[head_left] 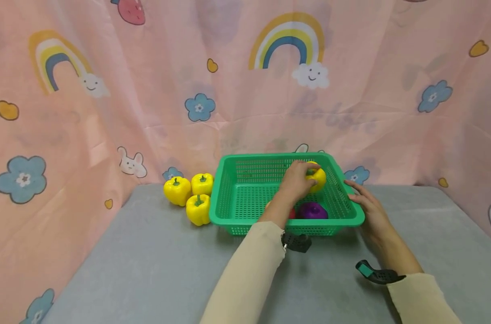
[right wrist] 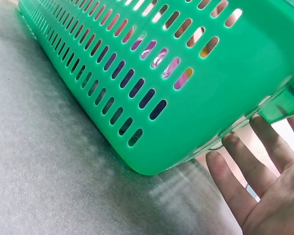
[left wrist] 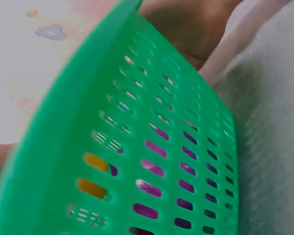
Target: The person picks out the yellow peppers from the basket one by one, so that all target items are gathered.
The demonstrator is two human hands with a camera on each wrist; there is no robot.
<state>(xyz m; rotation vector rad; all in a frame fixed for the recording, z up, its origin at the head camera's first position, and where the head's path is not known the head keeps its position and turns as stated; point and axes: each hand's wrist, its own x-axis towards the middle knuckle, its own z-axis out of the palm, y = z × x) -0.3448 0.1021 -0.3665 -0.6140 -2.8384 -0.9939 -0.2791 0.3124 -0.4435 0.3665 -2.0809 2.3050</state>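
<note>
My left hand reaches into the green plastic basket and grips a yellow bell pepper between thumb and fingers near the right end. A shiny, rounded purple vegetable lies at the near right of the basket. Next to it a red item shows only partly behind my left wrist. At the basket's right end is my right hand. Its fingers extend fairly straight, tips right at the outer wall below the rim. Slots in the wall show the purple vegetable in the left wrist view.
Just left of the basket, three yellow bell peppers stand close together on the grey table. A pink patterned curtain hangs behind the table's far edge. Both wrists wear black straps.
</note>
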